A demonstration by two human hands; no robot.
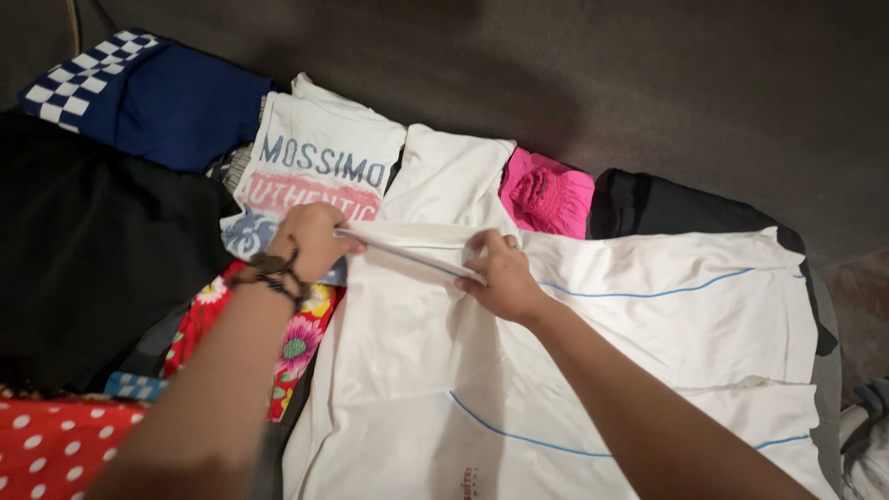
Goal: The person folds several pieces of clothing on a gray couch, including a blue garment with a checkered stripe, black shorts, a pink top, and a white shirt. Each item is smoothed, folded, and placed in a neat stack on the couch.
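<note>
white, soft jersey with thin blue piping, the shirt (593,370) lies spread flat over the clothes pile (139,231) on a dark grey surface (648,83). left hand (310,241) and right hand (500,278) each pinch its folded collar edge, pulled taut between them.

Left hand (310,243) and right hand (500,278) both pinch a folded edge of the white garment (648,324), stretched taut between them, beside a pink garment (548,196).

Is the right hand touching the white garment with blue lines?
Touching. The head view shows the right hand pinching a folded edge of the white garment, fingers pressed into the cloth; the left hand grips the same edge.
</note>
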